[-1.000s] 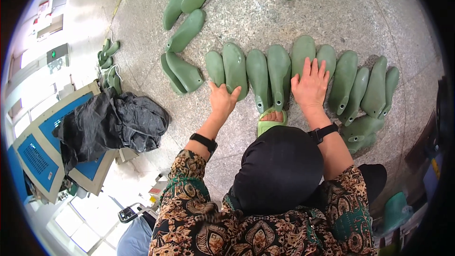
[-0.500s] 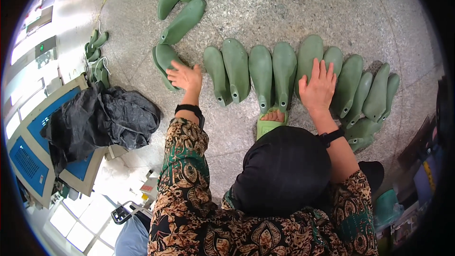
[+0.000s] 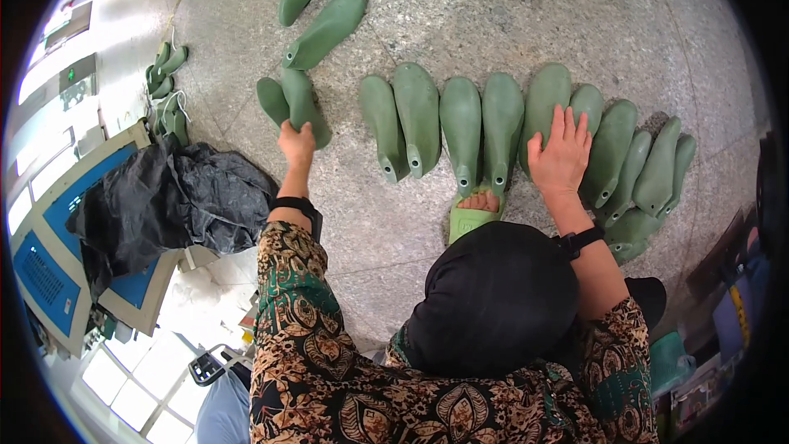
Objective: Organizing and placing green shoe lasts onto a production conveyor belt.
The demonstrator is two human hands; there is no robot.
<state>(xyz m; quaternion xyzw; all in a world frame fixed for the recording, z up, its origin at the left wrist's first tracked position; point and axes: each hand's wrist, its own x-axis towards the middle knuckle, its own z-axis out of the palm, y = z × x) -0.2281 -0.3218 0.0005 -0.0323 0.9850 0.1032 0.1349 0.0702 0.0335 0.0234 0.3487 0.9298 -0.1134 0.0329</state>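
My left hand (image 3: 297, 143) is closed around the near end of a green shoe last (image 3: 270, 97), which tilts away from a second green last (image 3: 303, 103) right beside it. Whether both are gripped I cannot make out. Fingers spread, my right hand (image 3: 560, 152) lies flat over a large green last (image 3: 546, 99) and a smaller last (image 3: 586, 104). These belong to a curved row of several lasts, toes pointing away from me. Left of my right hand in that row stand a last (image 3: 500, 119) and its neighbour (image 3: 460, 123), heels toward my foot.
My foot in a light green slipper (image 3: 472, 220) is close to the row. More green lasts (image 3: 327, 30) lie farther off on the speckled stone floor (image 3: 444, 25). Crumpled black plastic (image 3: 181, 205) covers boards with blue panels (image 3: 49, 284) at the left. A rounded black-covered form (image 3: 501, 300) hides some floor.
My left hand has gone from open beside the two left lasts to closed at their near end, and the left last has swung outward. The right hand stays on the row.
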